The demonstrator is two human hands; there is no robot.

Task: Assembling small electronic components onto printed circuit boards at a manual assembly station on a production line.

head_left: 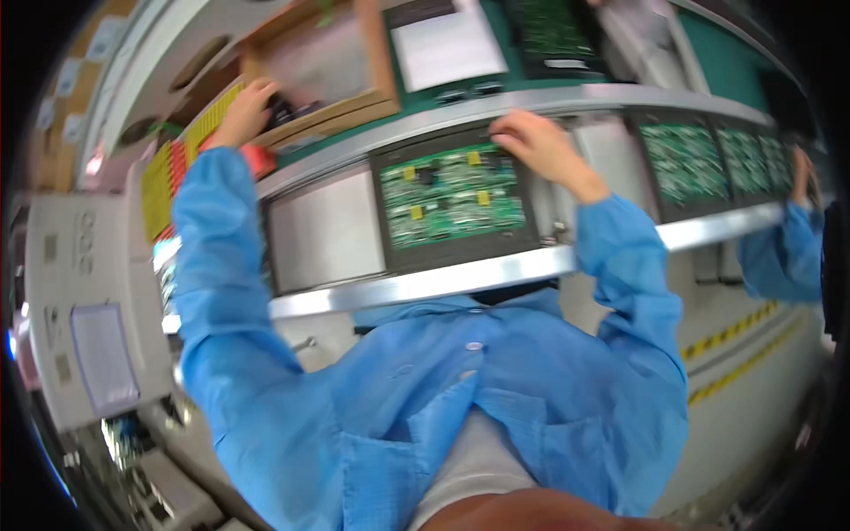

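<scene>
My left hand [246,113] is at the near left corner of a wooden tray [382,62], fingers curled down beside small black parts [282,111]. What it pinches, if anything, is hidden by blur. My right hand [542,152] hovers over the far right corner of a dark carrier [403,258], its fingers bent together; nothing nameable shows in them. In that carrier lies a green circuit board panel [453,196] with several yellow-topped components and a small black part [425,177] near its far left.
The carrier rests on a metal-railed conveyor [425,276] with a light plate [326,228] to its left. More carriers with green boards [682,164] stand right, near another person's hand [801,177]. Behind are a white paper [447,49] and red bins [257,161]; a white machine [93,301] stands left.
</scene>
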